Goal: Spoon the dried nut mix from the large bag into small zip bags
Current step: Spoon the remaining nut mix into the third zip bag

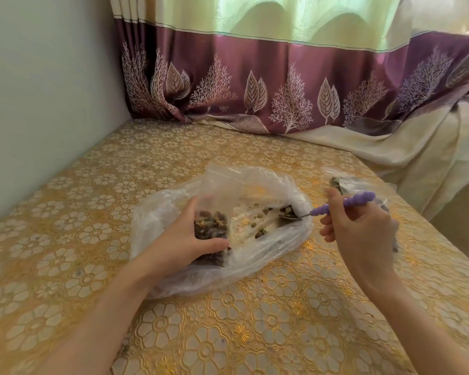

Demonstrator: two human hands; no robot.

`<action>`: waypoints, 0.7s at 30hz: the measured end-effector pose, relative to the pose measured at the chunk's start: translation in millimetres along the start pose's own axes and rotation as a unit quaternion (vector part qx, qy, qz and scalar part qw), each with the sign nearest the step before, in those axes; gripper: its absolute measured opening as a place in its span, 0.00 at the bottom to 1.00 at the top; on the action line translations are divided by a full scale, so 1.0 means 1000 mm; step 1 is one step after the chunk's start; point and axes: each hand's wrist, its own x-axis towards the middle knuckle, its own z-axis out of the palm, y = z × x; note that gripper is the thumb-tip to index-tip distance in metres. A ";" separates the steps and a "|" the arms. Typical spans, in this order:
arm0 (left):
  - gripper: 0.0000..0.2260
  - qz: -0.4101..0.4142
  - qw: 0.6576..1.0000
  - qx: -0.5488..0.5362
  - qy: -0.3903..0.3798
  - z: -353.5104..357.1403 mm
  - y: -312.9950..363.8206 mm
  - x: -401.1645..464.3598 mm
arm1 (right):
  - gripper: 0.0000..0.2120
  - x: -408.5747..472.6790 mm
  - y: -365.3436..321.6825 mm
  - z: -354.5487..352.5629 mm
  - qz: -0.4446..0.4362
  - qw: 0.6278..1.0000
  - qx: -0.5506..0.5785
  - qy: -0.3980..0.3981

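A large clear plastic bag (268, 255) lies open on the table, with scattered bits of nut mix (263, 231) inside. My left hand (184, 239) grips a small zip bag (217, 198) upright over the large bag; its lower part is filled with dark nuts. My right hand (363, 228) holds a spoon by its purple handle (344, 204). The spoon's metal bowl (289, 216) dips into the large bag at its right side, among some nuts.
A filled small zip bag (347, 184) lies on the table behind my right hand. The table has a gold floral cover (228, 320). A wall stands at the left, a purple curtain (282, 85) at the back, and the table edge runs along the right.
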 end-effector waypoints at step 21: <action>0.31 0.004 1.000 -0.006 -0.006 0.001 -0.001 0.000 | 0.11 -0.012 0.018 0.018 0.165 0.981 0.102 0.004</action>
